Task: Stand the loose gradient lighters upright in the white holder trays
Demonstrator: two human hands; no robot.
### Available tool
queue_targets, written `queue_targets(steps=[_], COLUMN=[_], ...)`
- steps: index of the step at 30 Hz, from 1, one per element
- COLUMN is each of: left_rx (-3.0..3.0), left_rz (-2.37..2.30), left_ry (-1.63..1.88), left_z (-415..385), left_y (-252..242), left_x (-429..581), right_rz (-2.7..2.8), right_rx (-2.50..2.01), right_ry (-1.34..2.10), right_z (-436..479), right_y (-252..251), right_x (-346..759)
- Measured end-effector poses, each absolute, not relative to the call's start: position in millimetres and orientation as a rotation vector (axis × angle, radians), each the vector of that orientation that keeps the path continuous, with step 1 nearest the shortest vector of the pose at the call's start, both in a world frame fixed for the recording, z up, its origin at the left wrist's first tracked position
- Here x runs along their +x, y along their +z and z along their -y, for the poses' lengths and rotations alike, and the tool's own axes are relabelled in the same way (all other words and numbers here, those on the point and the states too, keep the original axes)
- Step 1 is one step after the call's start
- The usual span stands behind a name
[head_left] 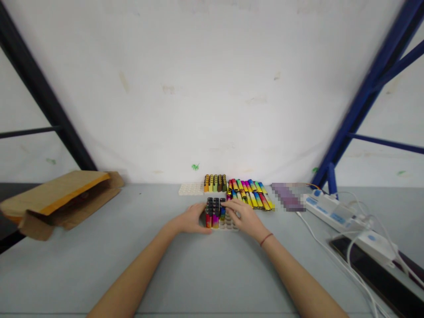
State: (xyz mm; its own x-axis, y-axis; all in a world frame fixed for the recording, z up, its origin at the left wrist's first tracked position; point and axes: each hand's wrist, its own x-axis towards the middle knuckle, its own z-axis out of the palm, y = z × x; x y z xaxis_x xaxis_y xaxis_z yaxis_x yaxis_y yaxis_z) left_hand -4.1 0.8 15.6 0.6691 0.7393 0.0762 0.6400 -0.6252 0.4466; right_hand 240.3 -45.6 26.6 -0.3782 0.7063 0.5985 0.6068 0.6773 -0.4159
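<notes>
A small clear tray (231, 226) holds several upright colourful tubes with black caps (213, 211) at the middle of the grey table. My left hand (192, 219) rests against the tray's left side, fingers curled on it. My right hand (243, 215) sits at the tray's right side, its fingers bent over the tubes and pinched near one (224, 207). Behind them lies a row of loose rainbow tubes (250, 191), and a second tray stands with several upright tubes (215, 183).
A white empty holder tray (191, 189) lies at the back. An open brown cardboard box (59, 198) sits far left. A power strip (327, 212), white cables (347, 260) and a dark phone (374, 274) fill the right side. Blue shelf posts (364, 101) rise on the right.
</notes>
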Motion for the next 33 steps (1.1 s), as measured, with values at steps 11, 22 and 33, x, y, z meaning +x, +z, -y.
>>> queue_targets(steps=[11,22,33], left_rx=[2.373,2.405,2.318], left_rz=[-1.124,-1.291,-1.032], left_ry=[0.303,0.37,0.485], left_z=[-12.0,-18.0,-22.4], left_y=[29.3,19.7,19.6], left_x=[-45.9,-39.8,-51.8], right_rz=[2.225,2.358,2.35], right_rx=[-1.572,-1.615,-1.816], right_ry=[-0.293,-0.109,0.038], right_z=[46.3,61.2,69.2], right_y=[13.7,27.4,46.5], right_x=[245.8,237.0,231.3])
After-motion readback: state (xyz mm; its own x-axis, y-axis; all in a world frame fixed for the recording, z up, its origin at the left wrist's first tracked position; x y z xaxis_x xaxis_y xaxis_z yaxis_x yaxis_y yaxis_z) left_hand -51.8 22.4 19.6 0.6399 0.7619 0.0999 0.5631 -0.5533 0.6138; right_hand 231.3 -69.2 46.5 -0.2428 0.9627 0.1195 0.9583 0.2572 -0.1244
